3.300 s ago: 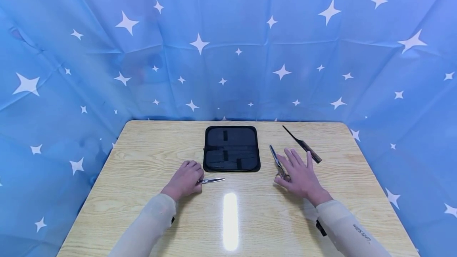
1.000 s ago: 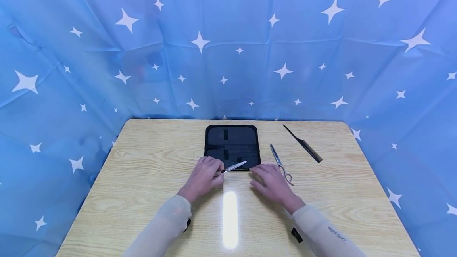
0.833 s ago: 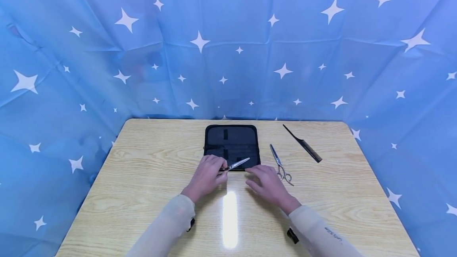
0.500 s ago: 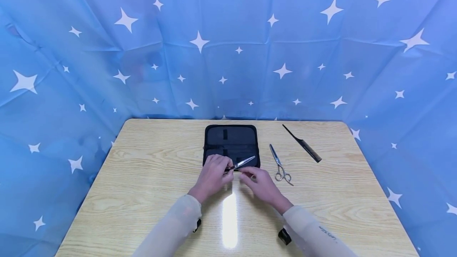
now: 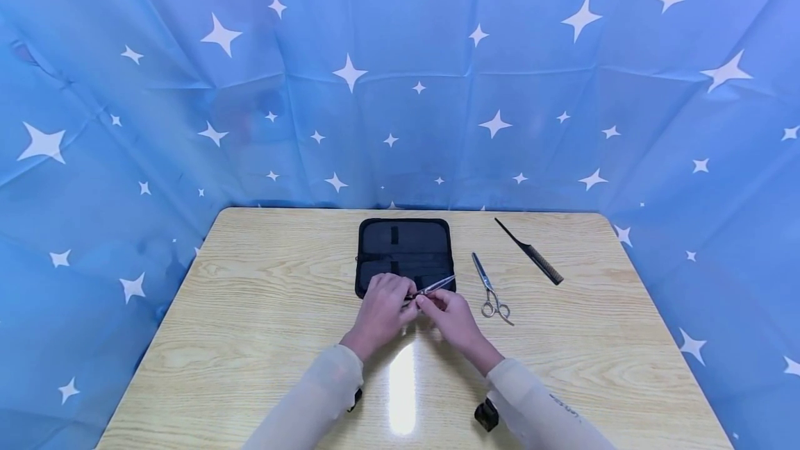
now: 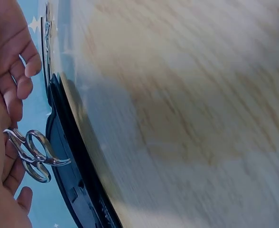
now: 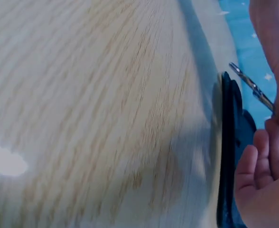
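Observation:
Both hands meet over the near edge of the black tool case, which lies spread flat. My left hand holds a pair of silver hairdressing scissors. Its blades point right in the head view. The finger rings of the scissors stick out by the left hand in the left wrist view. My right hand pinches the same scissors near the pivot with thumb and finger. Tip and pivot of the scissors show beside the right hand in the right wrist view.
A second pair of scissors lies right of the case, finger rings toward me. Farther right is a black tail comb. All rest on a wood-grain table, with a blue star-printed curtain behind it.
My left hand has lifted the scissors from the table and carried them right, over the case's near edge. My right hand has moved left from the second scissors and now pinches the held pair.

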A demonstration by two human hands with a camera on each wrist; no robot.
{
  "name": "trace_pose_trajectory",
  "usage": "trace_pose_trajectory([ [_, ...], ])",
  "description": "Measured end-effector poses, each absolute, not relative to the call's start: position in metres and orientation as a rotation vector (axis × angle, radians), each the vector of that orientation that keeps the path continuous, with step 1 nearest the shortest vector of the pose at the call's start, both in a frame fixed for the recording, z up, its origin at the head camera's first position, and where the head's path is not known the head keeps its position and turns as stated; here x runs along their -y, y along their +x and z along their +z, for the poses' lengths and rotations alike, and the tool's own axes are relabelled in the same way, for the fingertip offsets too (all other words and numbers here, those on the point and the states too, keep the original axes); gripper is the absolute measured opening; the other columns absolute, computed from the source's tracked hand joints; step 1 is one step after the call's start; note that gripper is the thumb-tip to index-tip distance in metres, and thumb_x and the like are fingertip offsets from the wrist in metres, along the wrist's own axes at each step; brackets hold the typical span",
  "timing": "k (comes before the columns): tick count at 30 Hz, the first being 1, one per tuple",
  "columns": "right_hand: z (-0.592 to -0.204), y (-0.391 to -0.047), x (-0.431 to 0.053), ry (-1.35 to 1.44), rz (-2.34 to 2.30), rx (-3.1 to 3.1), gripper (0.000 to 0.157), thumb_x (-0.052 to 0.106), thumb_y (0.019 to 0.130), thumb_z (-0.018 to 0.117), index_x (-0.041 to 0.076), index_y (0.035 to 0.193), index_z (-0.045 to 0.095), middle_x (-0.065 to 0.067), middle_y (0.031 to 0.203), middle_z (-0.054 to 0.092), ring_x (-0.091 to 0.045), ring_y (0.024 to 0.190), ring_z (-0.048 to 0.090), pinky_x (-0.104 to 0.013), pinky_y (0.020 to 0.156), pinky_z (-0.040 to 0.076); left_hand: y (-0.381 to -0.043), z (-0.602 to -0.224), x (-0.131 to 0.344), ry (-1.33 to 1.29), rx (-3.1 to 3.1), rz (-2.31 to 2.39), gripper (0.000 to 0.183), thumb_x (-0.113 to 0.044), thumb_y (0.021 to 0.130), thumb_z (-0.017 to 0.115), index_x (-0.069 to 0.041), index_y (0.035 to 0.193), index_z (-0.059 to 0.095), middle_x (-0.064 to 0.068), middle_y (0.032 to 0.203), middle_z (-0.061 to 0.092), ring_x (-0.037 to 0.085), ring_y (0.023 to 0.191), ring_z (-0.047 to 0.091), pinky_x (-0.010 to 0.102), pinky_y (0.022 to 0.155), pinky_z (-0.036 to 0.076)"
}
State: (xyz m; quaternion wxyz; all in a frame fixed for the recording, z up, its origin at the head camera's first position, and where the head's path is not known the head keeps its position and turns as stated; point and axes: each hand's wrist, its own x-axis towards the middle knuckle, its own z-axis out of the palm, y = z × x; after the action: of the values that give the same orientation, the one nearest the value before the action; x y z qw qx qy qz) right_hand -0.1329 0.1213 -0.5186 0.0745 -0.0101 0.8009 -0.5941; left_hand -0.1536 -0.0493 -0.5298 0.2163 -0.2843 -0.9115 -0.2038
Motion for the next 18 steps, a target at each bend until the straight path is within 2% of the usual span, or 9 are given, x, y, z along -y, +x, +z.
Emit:
trace_pose_trajectory([
  [8,-0.5256,-0.1339,-0.1184,0.154,-1.848,-2.367,0.021,0.021,0.093,0.066,0.000,0.092,0.070,-0.011,0.079,0.070,-0.022,0.067,0.060,-0.028,0.058,0.050,-0.1513,-0.5342,0.0444,-0.775,2.479,-0.547,0.013,-0.023,0.081,0.071,-0.017,0.090,0.063,-0.006,0.085,0.069,0.015,0.092,0.063,0.037,0.091,0.046],
  [14,-0.5269,-0.1347,-0.1181,0.200,-1.891,-2.325,0.020,0.018,0.092,0.068,-0.001,0.095,0.070,-0.010,0.082,0.073,-0.019,0.069,0.064,-0.029,0.058,0.052,-0.1507,-0.5354,0.0429,-0.765,2.450,-0.565,0.013,-0.021,0.080,0.072,-0.017,0.088,0.063,-0.006,0.083,0.069,0.015,0.089,0.063,0.037,0.089,0.046],
  [18,-0.5263,-0.1362,-0.1197,0.210,-1.910,-2.286,0.020,0.016,0.092,0.068,-0.003,0.096,0.069,-0.014,0.085,0.074,-0.018,0.067,0.064,-0.030,0.056,0.052,-0.1508,-0.5357,0.0421,-0.761,2.449,-0.568,0.014,-0.022,0.080,0.072,-0.017,0.089,0.063,-0.005,0.084,0.069,0.015,0.089,0.063,0.036,0.088,0.046],
])
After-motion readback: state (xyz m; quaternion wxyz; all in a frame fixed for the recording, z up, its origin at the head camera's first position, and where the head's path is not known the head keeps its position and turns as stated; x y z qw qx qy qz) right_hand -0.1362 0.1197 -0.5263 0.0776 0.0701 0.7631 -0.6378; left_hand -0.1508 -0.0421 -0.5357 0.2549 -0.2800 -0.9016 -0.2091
